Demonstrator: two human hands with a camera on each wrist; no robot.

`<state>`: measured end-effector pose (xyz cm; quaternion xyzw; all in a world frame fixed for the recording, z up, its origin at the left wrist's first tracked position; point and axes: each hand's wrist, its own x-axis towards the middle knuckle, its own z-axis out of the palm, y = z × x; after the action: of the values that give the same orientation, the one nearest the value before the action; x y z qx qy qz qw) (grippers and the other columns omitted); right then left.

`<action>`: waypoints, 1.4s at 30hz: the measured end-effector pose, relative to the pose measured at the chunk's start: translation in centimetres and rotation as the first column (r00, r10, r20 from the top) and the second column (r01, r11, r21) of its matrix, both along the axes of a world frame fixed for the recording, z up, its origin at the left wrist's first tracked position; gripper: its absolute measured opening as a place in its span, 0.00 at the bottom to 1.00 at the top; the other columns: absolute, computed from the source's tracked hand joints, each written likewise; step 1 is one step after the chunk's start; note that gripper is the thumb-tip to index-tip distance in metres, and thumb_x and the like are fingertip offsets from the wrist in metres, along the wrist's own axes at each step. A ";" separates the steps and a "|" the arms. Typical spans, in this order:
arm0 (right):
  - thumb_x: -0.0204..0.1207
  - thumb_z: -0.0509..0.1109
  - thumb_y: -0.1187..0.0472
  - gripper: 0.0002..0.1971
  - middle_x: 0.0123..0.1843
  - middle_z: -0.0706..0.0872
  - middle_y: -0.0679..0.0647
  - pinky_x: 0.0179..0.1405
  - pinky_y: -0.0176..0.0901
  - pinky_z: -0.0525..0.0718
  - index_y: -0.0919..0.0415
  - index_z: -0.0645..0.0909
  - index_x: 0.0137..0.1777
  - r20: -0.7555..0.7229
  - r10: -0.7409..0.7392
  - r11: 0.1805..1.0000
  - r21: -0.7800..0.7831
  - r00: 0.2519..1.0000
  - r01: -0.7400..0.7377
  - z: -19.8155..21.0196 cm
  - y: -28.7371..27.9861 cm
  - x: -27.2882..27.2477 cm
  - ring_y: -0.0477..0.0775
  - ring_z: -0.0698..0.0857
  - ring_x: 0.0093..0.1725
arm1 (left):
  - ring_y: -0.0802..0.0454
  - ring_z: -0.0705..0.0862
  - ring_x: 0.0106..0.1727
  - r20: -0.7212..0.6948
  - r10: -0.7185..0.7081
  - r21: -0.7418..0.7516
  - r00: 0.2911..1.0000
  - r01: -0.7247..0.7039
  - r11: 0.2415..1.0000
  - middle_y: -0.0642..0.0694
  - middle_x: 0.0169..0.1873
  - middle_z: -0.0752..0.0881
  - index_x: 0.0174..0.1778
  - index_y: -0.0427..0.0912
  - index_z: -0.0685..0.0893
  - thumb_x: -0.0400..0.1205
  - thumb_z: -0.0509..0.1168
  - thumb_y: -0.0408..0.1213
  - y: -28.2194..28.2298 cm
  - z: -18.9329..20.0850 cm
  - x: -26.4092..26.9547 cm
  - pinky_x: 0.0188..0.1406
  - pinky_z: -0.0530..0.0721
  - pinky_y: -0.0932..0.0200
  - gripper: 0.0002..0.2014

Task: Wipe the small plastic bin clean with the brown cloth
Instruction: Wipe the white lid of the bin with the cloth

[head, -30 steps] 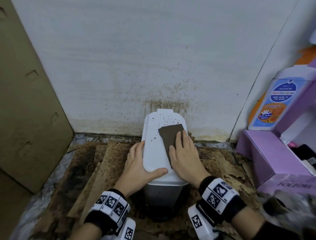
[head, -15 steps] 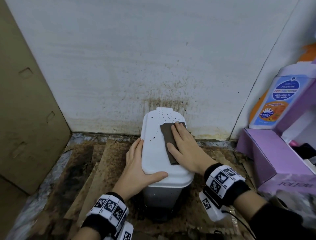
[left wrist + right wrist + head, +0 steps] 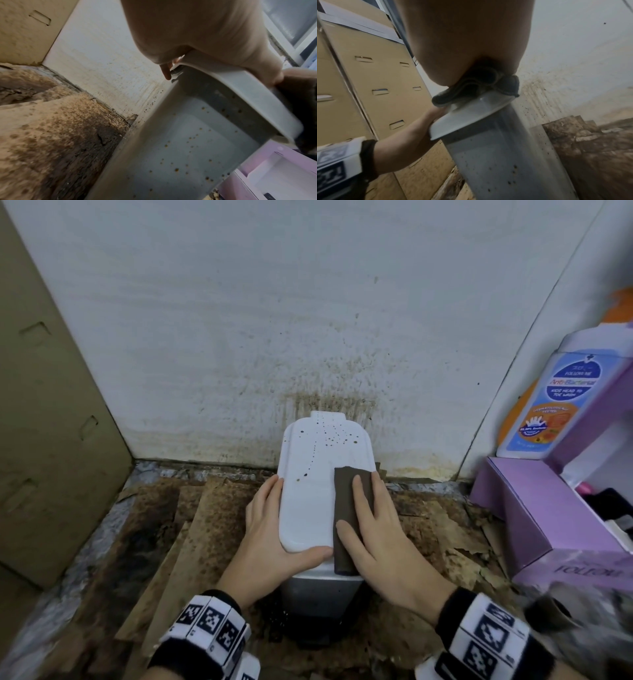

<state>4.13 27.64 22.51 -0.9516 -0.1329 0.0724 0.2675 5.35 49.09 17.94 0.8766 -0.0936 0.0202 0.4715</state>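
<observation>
The small bin [image 3: 308, 491] stands against the wall, with a white lid speckled brown at its far end and a grey body [image 3: 188, 148] dotted with spots. My left hand [image 3: 270, 535] grips the lid's near left corner, fingers down its side, thumb across the near edge. My right hand [image 3: 373, 529] lies flat on the folded brown cloth [image 3: 346, 501] and presses it onto the lid's right side. The cloth's near end hangs over the lid's front edge. From the right wrist, the cloth [image 3: 479, 86] is bunched under the palm on the lid [image 3: 471, 112].
A tall cardboard box [image 3: 51, 422] closes off the left. A purple box [image 3: 534, 515] with a body-wash bottle [image 3: 555, 405] stands at the right. Stained cardboard sheets [image 3: 191, 525] cover the floor. The white wall [image 3: 308, 320] behind the bin is spattered brown.
My right hand has slid the cloth from the lid's far part toward me along its right side; the cloth now overhangs the near edge. The left hand keeps its hold.
</observation>
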 end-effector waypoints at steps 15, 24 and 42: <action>0.91 0.49 0.39 0.40 0.90 0.25 0.55 0.90 0.55 0.41 0.55 0.29 0.90 -0.140 0.030 0.999 -0.028 0.990 -0.034 1.4 -0.9 9.6 0.56 0.30 0.90 | 0.66 0.43 0.86 -0.020 -0.012 -0.009 1.000 0.012 1.000 0.72 0.84 0.43 0.90 0.60 0.44 0.63 0.74 0.76 0.3 0.2 0.0 0.85 0.58 0.47 0.66; 0.92 0.46 0.41 0.37 0.89 0.22 0.55 0.89 0.47 0.35 0.55 0.30 0.90 -0.051 0.058 0.996 -0.059 0.997 -0.061 0.9 -0.6 2.4 0.49 0.22 0.87 | 0.64 0.45 0.87 -0.003 -0.004 0.002 1.000 0.004 1.000 0.71 0.84 0.45 0.89 0.59 0.46 0.62 0.75 0.74 0.2 0.1 0.1 0.84 0.59 0.48 0.65; 0.90 0.49 0.37 0.39 0.91 0.29 0.57 0.90 0.53 0.45 0.50 0.33 0.91 -0.135 0.032 0.994 -0.096 0.990 -0.046 1.5 -1.4 14.8 0.60 0.41 0.92 | 0.65 0.43 0.87 -0.004 -0.022 -0.012 1.000 0.022 1.000 0.71 0.84 0.45 0.89 0.61 0.47 0.64 0.75 0.74 0.4 0.2 0.3 0.83 0.59 0.48 0.63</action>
<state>18.89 26.28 24.01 -0.9539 -0.1296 0.1474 0.2271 5.66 49.51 18.18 0.8726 -0.1021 0.0136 0.4774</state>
